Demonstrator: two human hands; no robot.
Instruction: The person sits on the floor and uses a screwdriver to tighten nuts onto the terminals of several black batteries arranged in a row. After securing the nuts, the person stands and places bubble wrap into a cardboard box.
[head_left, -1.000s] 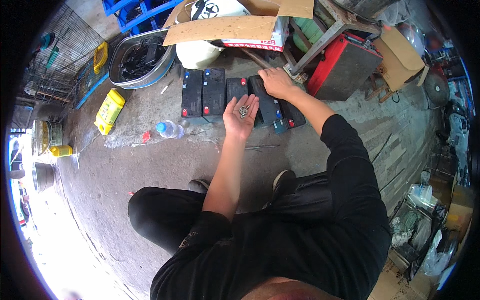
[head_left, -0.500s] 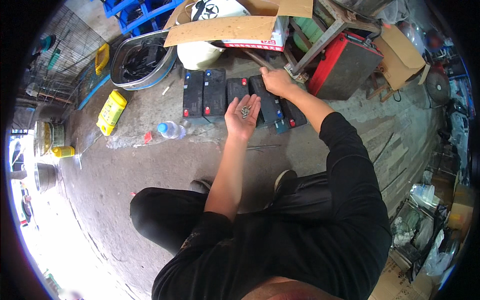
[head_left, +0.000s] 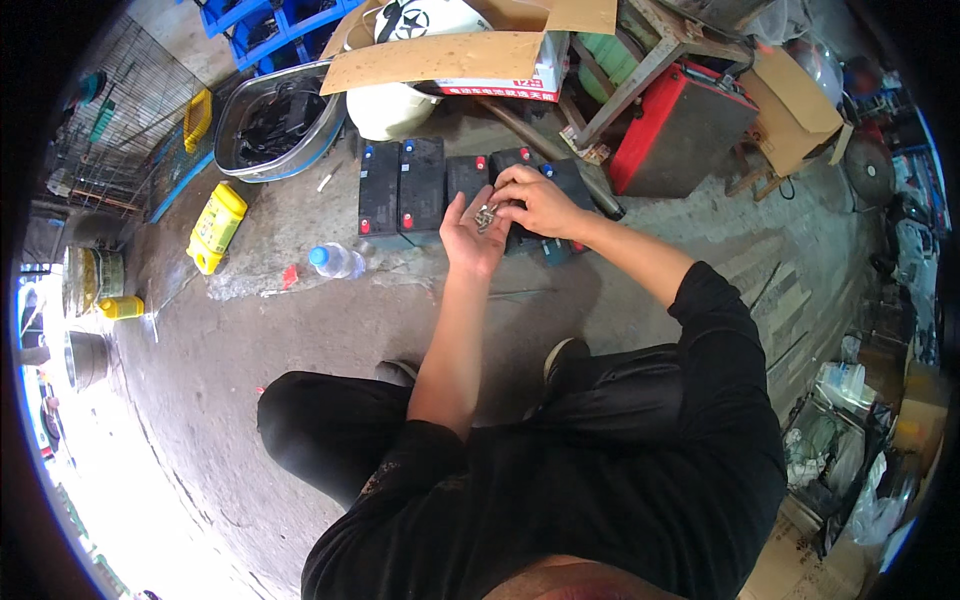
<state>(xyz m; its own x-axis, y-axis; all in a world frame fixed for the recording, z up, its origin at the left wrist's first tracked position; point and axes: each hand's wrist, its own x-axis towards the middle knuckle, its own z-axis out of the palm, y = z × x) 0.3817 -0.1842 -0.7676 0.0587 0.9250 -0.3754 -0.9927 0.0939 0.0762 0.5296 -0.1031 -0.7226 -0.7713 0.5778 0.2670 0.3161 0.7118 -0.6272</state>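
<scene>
At upper centre, our left hand (head_left: 473, 238) lies spread beneath small metal pieces (head_left: 485, 218); our right hand (head_left: 543, 207) curls at them, whether pinching any we cannot tell.

Floor (head_left: 250, 330): glaring white at 8 o'clock, where strong light comes in; grayer in the middle.
Shadow: soft and dark around the shoes (head_left: 568, 358).
Black shirt (head_left: 600, 500): so dark its folds barely show.
Metal bits (head_left: 485, 217): shiny, but too tiny to see well.
Piled-up stuff (head_left: 850, 440): dim at 4 o'clock.
Picture edge: curved, with black corners.
</scene>
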